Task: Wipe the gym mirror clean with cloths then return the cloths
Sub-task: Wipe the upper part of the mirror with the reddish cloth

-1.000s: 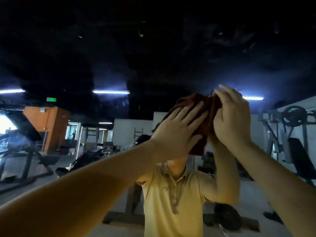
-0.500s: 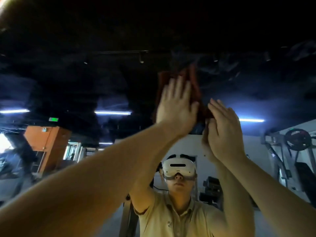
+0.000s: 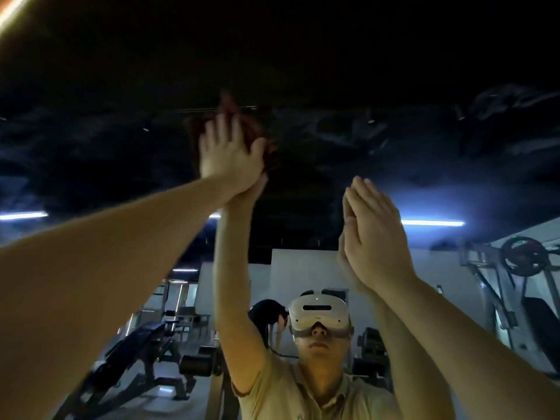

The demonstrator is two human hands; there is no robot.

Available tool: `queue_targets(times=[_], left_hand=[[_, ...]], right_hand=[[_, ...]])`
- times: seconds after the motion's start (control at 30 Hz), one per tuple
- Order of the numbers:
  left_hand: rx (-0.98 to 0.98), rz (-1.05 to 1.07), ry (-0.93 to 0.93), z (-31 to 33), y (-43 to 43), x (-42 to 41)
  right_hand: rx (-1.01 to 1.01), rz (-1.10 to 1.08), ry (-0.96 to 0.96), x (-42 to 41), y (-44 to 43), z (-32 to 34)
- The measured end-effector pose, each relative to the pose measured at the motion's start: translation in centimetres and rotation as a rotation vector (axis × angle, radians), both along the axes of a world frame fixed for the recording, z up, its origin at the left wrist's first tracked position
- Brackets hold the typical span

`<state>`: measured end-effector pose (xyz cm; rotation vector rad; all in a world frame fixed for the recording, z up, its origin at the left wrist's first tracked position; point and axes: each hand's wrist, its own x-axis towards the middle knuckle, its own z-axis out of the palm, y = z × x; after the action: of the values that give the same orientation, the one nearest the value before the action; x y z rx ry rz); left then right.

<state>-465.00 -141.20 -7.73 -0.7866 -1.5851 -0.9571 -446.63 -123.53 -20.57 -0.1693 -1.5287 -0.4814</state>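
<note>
The fingers (image 3: 221, 128) of the left hand (image 3: 227, 153) are straight and a little spread, pointing up. They press a dark red cloth (image 3: 251, 128) flat against the mirror (image 3: 303, 207); they are not curled round it. The cloth is high on the glass, above and left of the other hand. The fingers (image 3: 366, 201) of the right hand (image 3: 375, 237) are also straight, but close together. They lie flat on the glass and meet their own reflection edge to edge. This hand grips nothing that can be seen.

The left forearm (image 3: 106, 268) crosses the lower left of the view and hides much of the glass there. The right forearm (image 3: 472, 344) does the same at the lower right.

Between the arms the mirror shows the person in a white headset (image 3: 318, 313) and a beige shirt (image 3: 303, 395). Behind are a bench (image 3: 145, 353), a rack with a weight plate (image 3: 524, 256) and a light tube (image 3: 433, 222) under a dark ceiling.

The left hand covers most of the cloth. Only its top and its right edge show, and they are blurred and melt into the dark reflection, so its outline is not clear. Both palms face the glass; I cannot tell whether something lies under the right one. The arms are cut off by the bottom edge.
</note>
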Motion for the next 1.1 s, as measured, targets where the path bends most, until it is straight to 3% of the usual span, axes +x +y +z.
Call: queue_targets(times=[0.07,0.17,0.3,0.5,0.63,0.73,0.87,0.97,1.1], left_hand=[[-0.064,-0.035,0.154,0.7,4.1,5.6],[-0.273,-0.107,0.405,-1.1,8.5,12.5],[-0.503,-0.132,0.638,-4.5,7.6,10.5],[-0.156,0.037,0.244,-6.1,-4.1,-4.8],[-0.027,-0.005,-0.054,-5.6,-4.2,-3.4],[-0.058,-0.061,0.082,-3.5,1.9,3.9],[-0.293,-0.113,0.383,-2.3,8.1,12.4],[-0.449,-0.133,0.536,-2.8,7.7,11.1],[-0.328,-0.068,0.452,-3.6,2.6,3.2]], right_hand=[[-0.013,0.132,-0.056,0.7,0.5,-0.1],[-0.013,0.186,0.138,2.0,0.8,-0.6],[-0.078,0.115,0.296,2.6,0.3,-1.1],[-0.093,-0.245,0.115,1.9,0.3,-1.7],[-0.102,-0.275,0.064,1.8,0.4,-1.9],[-0.075,-0.227,0.042,1.9,1.1,-2.0],[-0.022,-0.153,0.065,2.2,2.0,-1.9],[-0.022,-0.163,0.099,2.0,2.1,-2.0],[-0.033,-0.203,0.092,1.8,2.2,-2.0]])
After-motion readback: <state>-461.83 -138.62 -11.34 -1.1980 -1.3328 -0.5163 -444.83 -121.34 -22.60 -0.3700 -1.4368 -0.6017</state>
